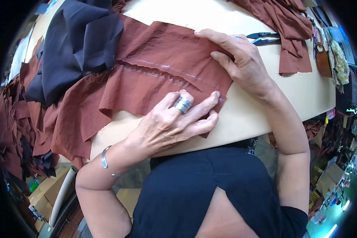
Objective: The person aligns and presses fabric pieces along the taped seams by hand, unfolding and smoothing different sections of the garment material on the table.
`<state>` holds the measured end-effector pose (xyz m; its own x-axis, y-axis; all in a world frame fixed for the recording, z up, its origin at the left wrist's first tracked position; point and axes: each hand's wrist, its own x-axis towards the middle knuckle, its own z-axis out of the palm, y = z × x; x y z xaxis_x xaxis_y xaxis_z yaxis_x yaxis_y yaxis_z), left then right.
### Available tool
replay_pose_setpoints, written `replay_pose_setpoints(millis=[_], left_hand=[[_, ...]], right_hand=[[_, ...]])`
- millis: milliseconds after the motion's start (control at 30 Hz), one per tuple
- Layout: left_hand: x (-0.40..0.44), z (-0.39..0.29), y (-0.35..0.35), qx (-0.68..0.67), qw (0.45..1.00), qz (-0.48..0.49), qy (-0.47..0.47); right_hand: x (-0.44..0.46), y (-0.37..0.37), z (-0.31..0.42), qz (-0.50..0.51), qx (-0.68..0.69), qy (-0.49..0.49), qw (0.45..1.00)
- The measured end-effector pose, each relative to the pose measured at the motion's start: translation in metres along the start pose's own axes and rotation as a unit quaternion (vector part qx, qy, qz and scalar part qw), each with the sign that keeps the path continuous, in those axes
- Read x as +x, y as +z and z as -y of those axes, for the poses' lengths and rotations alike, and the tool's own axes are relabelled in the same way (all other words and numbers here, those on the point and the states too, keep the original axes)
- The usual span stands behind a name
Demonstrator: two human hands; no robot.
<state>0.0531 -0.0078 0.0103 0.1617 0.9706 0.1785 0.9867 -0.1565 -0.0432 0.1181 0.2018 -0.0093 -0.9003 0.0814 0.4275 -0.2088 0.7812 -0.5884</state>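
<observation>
A reddish-brown cloth (146,43) lies spread on the pale table, with a gathered seam and whitish chalk-like marks running across its middle. My left hand (172,119) rests on its near edge, fingers apart and slightly bent; a wide silvery band circles one finger. Part of the cloth passes under that hand and shows below the thumb. At the cloth's far right edge is my right hand (242,57), its index finger stretched out and its thumb apart, both tips touching the fabric. The remaining right fingers are folded back and partly hidden.
Dark navy cloth (79,39) is heaped over the brown fabric at left. Black-handled scissors or snips (263,39) lie beyond my right hand. More brown cloth (293,47) drapes at the upper right. A cardboard box (49,192) stands below the table (305,97) at left.
</observation>
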Motion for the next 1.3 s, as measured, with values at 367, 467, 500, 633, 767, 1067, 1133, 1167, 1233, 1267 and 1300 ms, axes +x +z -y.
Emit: replay_pose_setpoints(millis=[367, 467, 500, 633, 767, 1067, 1133, 1167, 1233, 1267, 1300], left_hand=[[-0.012, 0.012, 0.007, -0.107, 0.988, -0.08, -0.083], [-0.012, 0.011, 0.009, -0.11, 0.986, -0.085, -0.087], [-0.011, 0.012, 0.008, -0.111, 0.986, -0.085, -0.089], [-0.008, 0.013, 0.007, -0.103, 0.987, -0.076, -0.097], [-0.006, 0.012, 0.003, -0.067, 0.993, -0.034, -0.095], [-0.01, 0.012, 0.006, -0.045, 0.997, -0.038, -0.047], [-0.009, 0.012, 0.004, -0.014, 0.999, -0.015, -0.032], [-0.007, 0.011, 0.0, 0.002, 1.0, -0.006, -0.022], [-0.004, 0.01, 0.001, 0.035, 0.999, -0.007, -0.005], [-0.004, 0.011, 0.0, 0.021, 1.0, -0.004, -0.006], [-0.005, 0.012, -0.001, 0.008, 1.0, -0.002, -0.006]], right_hand=[[0.013, -0.011, 0.005, 0.038, -0.015, 0.033, 0.999], [0.021, -0.005, 0.008, 0.054, -0.061, 0.056, 0.995], [0.022, 0.0, 0.004, 0.043, -0.051, 0.035, 0.997], [0.022, 0.008, -0.004, 0.023, 0.017, 0.026, 0.999], [0.02, 0.006, 0.0, 0.021, 0.04, 0.062, 0.997], [0.02, 0.006, -0.002, 0.008, 0.017, 0.022, 1.0], [0.019, 0.007, -0.004, 0.009, 0.029, 0.028, 0.999], [0.018, 0.008, -0.004, 0.01, 0.035, 0.031, 0.999], [0.018, 0.009, -0.006, 0.0, 0.024, 0.014, 1.0], [0.018, 0.01, -0.006, -0.005, 0.018, 0.005, 1.0], [0.019, 0.01, -0.005, -0.004, 0.018, 0.002, 1.0]])
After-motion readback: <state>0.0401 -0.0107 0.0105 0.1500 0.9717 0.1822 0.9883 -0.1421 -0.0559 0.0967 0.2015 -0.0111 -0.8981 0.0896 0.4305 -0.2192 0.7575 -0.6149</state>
